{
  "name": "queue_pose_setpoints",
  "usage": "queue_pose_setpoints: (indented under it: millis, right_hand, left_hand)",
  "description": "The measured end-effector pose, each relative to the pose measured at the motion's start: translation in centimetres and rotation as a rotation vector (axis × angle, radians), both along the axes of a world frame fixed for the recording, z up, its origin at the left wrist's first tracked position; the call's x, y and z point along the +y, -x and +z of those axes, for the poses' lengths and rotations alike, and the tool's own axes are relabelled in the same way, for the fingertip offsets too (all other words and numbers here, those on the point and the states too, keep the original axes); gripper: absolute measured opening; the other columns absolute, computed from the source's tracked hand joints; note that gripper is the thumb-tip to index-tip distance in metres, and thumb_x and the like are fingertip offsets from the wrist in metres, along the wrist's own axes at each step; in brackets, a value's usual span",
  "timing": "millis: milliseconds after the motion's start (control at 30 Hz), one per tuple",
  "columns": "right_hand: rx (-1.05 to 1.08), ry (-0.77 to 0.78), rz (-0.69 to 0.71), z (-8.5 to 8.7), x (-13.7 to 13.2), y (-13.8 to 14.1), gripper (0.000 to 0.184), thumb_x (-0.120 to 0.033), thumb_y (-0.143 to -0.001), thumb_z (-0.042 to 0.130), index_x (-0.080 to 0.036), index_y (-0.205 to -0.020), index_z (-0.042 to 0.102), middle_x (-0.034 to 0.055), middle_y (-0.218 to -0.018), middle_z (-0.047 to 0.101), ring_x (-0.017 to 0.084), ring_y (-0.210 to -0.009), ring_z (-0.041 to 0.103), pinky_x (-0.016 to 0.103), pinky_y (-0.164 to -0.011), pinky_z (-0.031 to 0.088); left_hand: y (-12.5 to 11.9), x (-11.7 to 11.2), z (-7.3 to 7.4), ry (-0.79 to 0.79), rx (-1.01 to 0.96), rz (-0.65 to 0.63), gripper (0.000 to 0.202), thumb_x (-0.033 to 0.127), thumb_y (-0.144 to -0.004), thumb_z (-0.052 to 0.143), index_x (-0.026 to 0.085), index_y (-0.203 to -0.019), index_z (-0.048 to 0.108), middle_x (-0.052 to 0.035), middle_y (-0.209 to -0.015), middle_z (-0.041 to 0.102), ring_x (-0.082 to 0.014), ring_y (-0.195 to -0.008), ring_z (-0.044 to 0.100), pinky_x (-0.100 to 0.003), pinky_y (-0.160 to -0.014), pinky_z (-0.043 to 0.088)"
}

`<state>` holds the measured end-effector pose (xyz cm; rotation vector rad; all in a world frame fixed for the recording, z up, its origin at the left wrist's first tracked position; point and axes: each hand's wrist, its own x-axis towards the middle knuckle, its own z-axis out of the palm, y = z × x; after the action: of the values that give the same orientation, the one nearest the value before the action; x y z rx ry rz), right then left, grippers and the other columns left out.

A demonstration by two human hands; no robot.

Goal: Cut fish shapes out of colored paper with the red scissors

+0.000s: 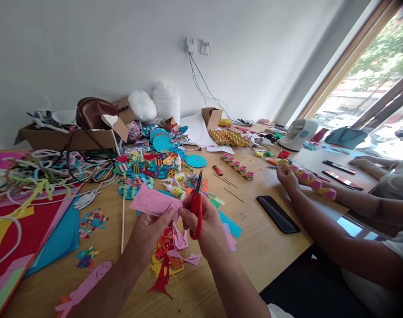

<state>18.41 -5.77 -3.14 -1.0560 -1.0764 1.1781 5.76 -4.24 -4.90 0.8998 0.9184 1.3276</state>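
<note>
Between thumb and fingers, my left hand [155,225] grips a piece of pink paper [151,201] that has an outline drawn on it. My right hand [206,221] is closed around red-handled scissors [197,210], their blades pointing up and away from me. Its fingertips also touch the paper's right edge. Beneath both hands lies a pile of red, yellow, orange and pink paper scraps [168,254]. A pink paper fish shape [85,285] rests at the lower left, partly hidden by my left forearm.
Coloured paper sheets [42,229] and tangled cords [39,172] cover the left side. Behind my hands are decorated blue paper pieces [145,165] and glue bottles [175,190]. To the right lies a black case [277,214]; a co-worker's hand [287,176] holds a painted egg-carton strip [314,183].
</note>
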Motion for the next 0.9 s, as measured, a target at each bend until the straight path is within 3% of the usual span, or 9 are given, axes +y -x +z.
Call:
queue_pose_setpoints:
  millis: [200,333,467,900]
  right_hand:
    - [-0.222,-0.012,0.124,-1.9,-2.2,-0.7,0.037,-0.051,-0.086,0.049,-0.020,-0.065,0.045,-0.0047,-0.051,0.045,0.011,-0.046,0.042,0.023,-0.045,0.033]
    - [-0.272,0.035,0.231,-3.0,-3.7,-0.5,0.037,-0.048,-0.090,0.047,-0.019,-0.066,0.045,-0.0045,-0.054,0.046,0.011,-0.050,0.042,0.022,-0.047,0.030]
    - [-0.310,0.023,0.248,-2.9,-4.2,-0.2,0.036,-0.043,-0.092,0.046,-0.019,-0.065,0.046,-0.0042,-0.054,0.047,0.010,-0.051,0.042,0.022,-0.049,0.029]
    - [-0.221,0.049,0.275,-2.5,-3.9,0.3,0.042,-0.052,-0.089,0.047,-0.020,-0.063,0.042,-0.0048,-0.049,0.044,0.010,-0.047,0.038,0.022,-0.046,0.028]
  left_hand:
    - [0.1,-0.2,1.0,0.003,-0.080,0.066,0.017,0.025,-0.060,0.079,0.017,-0.065,0.065,0.0048,-0.055,0.065,-0.0107,-0.050,0.055,-0.022,-0.051,0.048]
    - [-0.2,-0.6,1.6,0.032,-0.135,0.106,0.017,0.023,-0.056,0.079,0.016,-0.060,0.064,0.0028,-0.054,0.066,-0.0115,-0.052,0.057,-0.022,-0.052,0.049]
    - [-0.3,-0.7,1.4,0.049,-0.136,0.091,0.013,0.022,-0.058,0.078,0.016,-0.061,0.066,0.0027,-0.054,0.067,-0.0118,-0.051,0.058,-0.022,-0.051,0.049]
    - [-0.6,-0.9,0.8,0.097,-0.135,0.068,0.012,0.020,-0.061,0.076,0.017,-0.066,0.065,0.0053,-0.056,0.067,-0.0113,-0.052,0.059,-0.021,-0.054,0.049]
